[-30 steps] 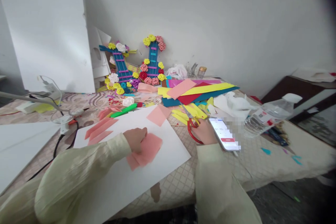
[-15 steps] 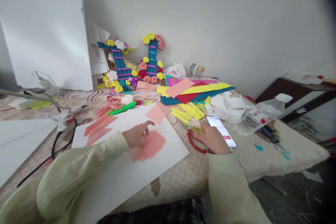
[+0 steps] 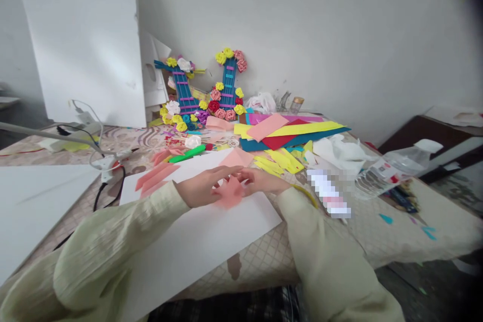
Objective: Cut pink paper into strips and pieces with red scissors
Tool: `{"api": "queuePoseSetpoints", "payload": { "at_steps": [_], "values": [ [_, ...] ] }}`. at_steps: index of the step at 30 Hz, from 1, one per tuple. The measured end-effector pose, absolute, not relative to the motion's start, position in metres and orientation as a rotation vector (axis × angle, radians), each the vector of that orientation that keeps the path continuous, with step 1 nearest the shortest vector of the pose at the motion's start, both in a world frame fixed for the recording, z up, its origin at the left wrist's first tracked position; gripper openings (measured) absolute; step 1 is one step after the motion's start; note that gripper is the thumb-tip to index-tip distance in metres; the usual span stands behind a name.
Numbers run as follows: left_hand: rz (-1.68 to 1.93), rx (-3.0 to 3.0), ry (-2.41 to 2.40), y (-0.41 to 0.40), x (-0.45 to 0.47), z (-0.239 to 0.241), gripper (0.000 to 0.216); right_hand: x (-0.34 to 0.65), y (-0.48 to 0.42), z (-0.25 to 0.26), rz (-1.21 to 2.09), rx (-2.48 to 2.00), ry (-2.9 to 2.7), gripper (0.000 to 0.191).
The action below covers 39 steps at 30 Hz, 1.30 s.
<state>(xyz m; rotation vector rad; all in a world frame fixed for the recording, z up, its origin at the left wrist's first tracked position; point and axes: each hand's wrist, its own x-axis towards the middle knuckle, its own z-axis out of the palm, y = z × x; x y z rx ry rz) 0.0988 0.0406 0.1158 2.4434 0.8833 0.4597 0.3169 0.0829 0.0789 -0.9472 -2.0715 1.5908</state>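
Observation:
Over the white board (image 3: 181, 256), my left hand (image 3: 202, 186) and my right hand (image 3: 262, 181) face each other around salmon-pink paper (image 3: 230, 193). Fingers of both hands are bent, with their tips pinching the paper's upper sides; the grip is slightly blurred. Another pink sheet (image 3: 237, 156) lies just beyond the fingertips. Pink strips (image 3: 156, 178) rest on the board left of my left hand. Partly hidden by my right sleeve, the yellow handle of the scissors (image 3: 306, 193) shows on the table.
A phone (image 3: 328, 193) and a clear plastic bottle (image 3: 396, 168) are to the right. Coloured paper sheets (image 3: 302, 128), yellow strips (image 3: 279, 161) and a green pen-like item (image 3: 188, 153) lie behind. Two flower-decorated blue pieces (image 3: 228, 85) lean at the wall. Cables (image 3: 123, 186) run at left.
My right hand has left the scissors and come left to the pink paper. My left hand has shifted onto the paper's left side. The view has turned slightly left.

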Motion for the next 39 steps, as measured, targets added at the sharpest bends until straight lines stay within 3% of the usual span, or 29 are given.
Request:
{"api": "queuePoseSetpoints", "payload": {
  "at_steps": [6, 13, 17, 23, 30, 39],
  "values": [
    [0.582, 2.389, 1.012, 0.052, 0.090, 0.128, 0.067, 0.303, 0.101, 0.083, 1.505, -0.916, -1.945, 0.036],
    [0.588, 2.238, 1.076, 0.062, 0.087, 0.109, 0.067, 0.299, 0.103, 0.061, 1.340, -0.951, -1.860, 0.032],
    [0.548, 2.189, 1.055, 0.062, 0.092, 0.097, 0.065, 0.300, 0.096, 0.055, 1.364, -0.927, -1.883, 0.039],
    [0.522, 2.160, 1.099, 0.065, 0.092, 0.089, 0.073, 0.303, 0.094, 0.054, 1.270, -1.034, -1.879, 0.023],
    [0.490, 2.139, 1.171, 0.060, 0.096, 0.090, 0.069, 0.302, 0.089, 0.056, 1.330, -0.964, -1.889, 0.046],
    [0.738, 1.961, 1.246, 0.055, 0.092, 0.086, 0.072, 0.299, 0.091, 0.045, 1.207, -1.070, -1.685, 0.031]
  ]
}}
